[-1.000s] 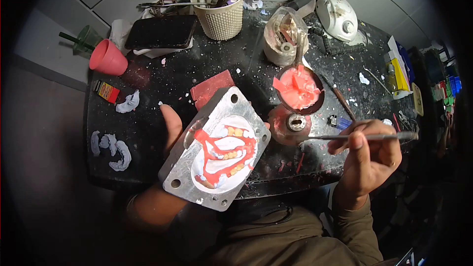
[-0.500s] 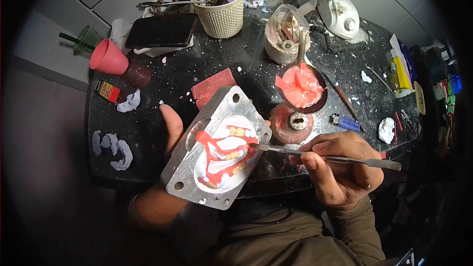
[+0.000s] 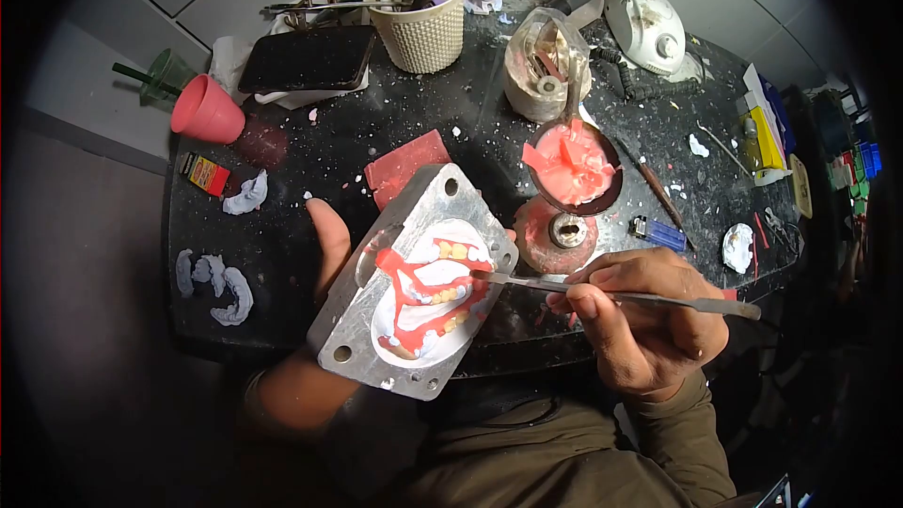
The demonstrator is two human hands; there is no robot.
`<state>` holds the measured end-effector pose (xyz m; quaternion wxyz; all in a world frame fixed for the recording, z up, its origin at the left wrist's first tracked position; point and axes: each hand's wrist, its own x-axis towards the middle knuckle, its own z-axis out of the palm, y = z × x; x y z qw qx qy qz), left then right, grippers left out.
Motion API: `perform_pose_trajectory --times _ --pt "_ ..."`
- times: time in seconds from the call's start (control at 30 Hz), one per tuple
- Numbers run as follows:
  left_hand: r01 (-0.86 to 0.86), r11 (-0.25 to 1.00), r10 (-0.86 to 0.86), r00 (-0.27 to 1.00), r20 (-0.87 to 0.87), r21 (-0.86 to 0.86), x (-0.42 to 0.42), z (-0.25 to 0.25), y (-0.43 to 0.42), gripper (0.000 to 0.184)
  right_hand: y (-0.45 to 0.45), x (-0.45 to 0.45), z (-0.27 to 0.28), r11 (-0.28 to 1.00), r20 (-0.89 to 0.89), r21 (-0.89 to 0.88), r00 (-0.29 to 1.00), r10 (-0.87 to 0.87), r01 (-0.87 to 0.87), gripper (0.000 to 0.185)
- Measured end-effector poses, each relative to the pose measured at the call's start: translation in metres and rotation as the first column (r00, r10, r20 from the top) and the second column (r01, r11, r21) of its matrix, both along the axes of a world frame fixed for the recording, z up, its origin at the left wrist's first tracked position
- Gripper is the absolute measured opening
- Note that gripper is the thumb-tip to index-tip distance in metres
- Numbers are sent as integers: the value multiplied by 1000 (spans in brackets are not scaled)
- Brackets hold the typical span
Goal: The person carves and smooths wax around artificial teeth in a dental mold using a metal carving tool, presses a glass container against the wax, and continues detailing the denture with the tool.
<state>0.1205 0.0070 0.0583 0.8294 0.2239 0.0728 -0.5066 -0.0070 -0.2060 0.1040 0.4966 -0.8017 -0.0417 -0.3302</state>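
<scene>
My left hand [image 3: 331, 240] supports a metal dental flask [image 3: 362, 322] from its left side and below. The thumb shows; the other fingers are hidden behind the flask. Set in the flask is white plaster [image 3: 440, 273] with red-pink wax [image 3: 388, 261] and rows of yellowish teeth [image 3: 452, 251]. A slim metal wax spatula [image 3: 531, 283] is pinched in my closed right hand [image 3: 663, 320]. Its flat tip meets the wax on the middle ridge, near the flask's right side. Just beyond stands a small burner [image 3: 555, 243], with a pan [image 3: 616, 190] of pink wax [image 3: 576, 165] above it.
A blue lighter [image 3: 658, 233] and a brown-handled tool [image 3: 661, 193] lie to the right. Behind the flask is a pink wax sheet [image 3: 406, 167]. White plaster pieces [image 3: 232, 301] and a pink cup [image 3: 209, 111] are at left; a woven holder [image 3: 419, 33] stands at the back.
My right hand and the spatula have shifted slightly left, the tip moving a little along the wax. The flask and my left hand are almost unchanged.
</scene>
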Motion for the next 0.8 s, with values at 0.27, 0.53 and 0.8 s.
perform_pose_trajectory --times 0.27,0.53,0.8 --pt "28 999 -28 999 24 -19 1 -5 3 133 -1 1 -2 1000 29 -4 1000 9 -9 23" --pt "-69 974 12 967 -256 -218 7 -12 6 134 -19 -7 -2 903 42 417 990 -135 106 10" --pt "-84 936 -80 895 -440 -341 7 -4 0 132 -47 -12 -17 921 76 346 973 -218 180 8"
